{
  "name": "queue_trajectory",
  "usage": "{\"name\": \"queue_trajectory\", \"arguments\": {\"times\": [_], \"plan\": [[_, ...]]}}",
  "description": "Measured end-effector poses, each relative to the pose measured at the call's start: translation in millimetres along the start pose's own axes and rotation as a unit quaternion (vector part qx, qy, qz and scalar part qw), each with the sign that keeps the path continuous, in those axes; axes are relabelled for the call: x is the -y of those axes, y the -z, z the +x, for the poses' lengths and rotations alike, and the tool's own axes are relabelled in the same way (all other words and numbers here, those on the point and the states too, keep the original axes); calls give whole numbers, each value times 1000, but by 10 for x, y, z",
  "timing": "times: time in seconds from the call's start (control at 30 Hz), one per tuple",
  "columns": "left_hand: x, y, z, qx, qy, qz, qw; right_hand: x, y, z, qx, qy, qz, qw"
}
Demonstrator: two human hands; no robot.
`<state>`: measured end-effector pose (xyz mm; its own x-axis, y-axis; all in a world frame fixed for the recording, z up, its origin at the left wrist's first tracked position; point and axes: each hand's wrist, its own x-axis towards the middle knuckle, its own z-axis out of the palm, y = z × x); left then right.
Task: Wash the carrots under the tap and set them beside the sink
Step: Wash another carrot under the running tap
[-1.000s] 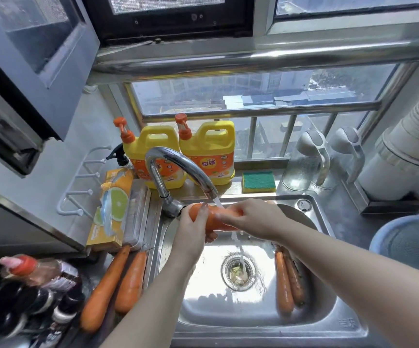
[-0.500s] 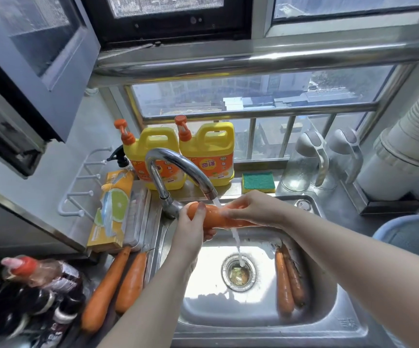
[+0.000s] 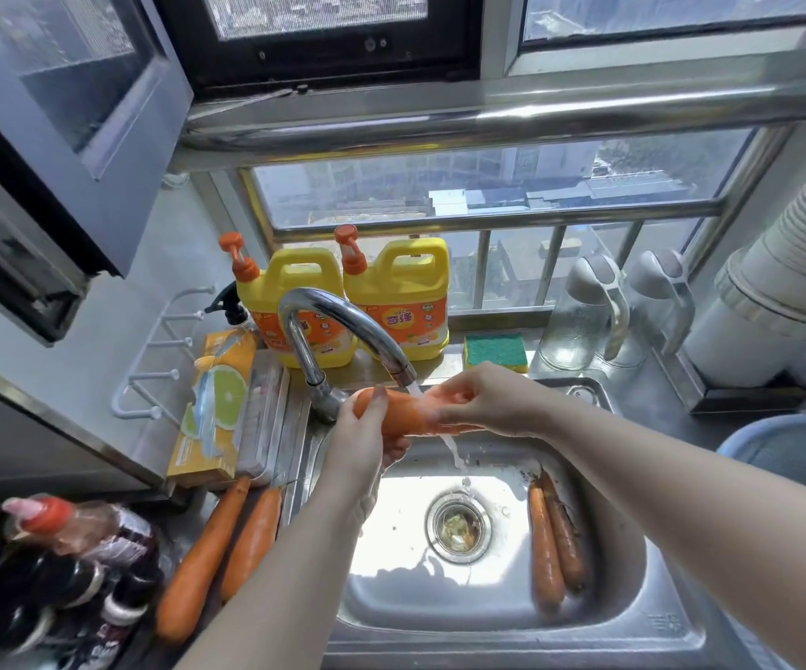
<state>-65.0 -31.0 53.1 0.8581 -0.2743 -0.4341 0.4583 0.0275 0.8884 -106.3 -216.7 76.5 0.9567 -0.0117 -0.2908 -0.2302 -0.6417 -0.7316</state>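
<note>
- Steel sink fills most of the view, with water running down toward the drain.
- The curved tap arcs over the basin.
- The left hand wraps the fat end of a carrot right under the stream. The right hand curls round the other end.
- There's two long carrots on the counter, just left of the sink.
- Also two thinner carrots lying in the basin, right side.

Single head view, close above sink, looking forward-down toward window.
</note>
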Motion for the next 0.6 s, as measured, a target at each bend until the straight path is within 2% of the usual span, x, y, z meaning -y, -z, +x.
{"name": "queue_trajectory", "arguments": {"times": [0.1, 0.13, 0.27, 0.4, 0.5, 0.6], "plan": [[-8, -40, -5, -3, 2, 5, 1000, 34, -136, 19, -98, -35, -115, 988], [-14, -45, -2, -3, 0, 8, 1000, 25, -163, 24, -104, -31, -124, 986], [-41, -51, -33, -6, -6, 11, 1000, 18, -63, 14, -52, -39, -8, 998], [-50, -86, -35, -15, 3, -14, 1000, 81, -144, 59, -106, -64, -134, 983], [-71, -47, -20, -19, 20, -29, 999, 79, -195, 1, -129, -11, -198, 972], [-76, -3, -34, -23, 53, -39, 998, 53, -152, -50, -93, 43, -202, 974]]}}
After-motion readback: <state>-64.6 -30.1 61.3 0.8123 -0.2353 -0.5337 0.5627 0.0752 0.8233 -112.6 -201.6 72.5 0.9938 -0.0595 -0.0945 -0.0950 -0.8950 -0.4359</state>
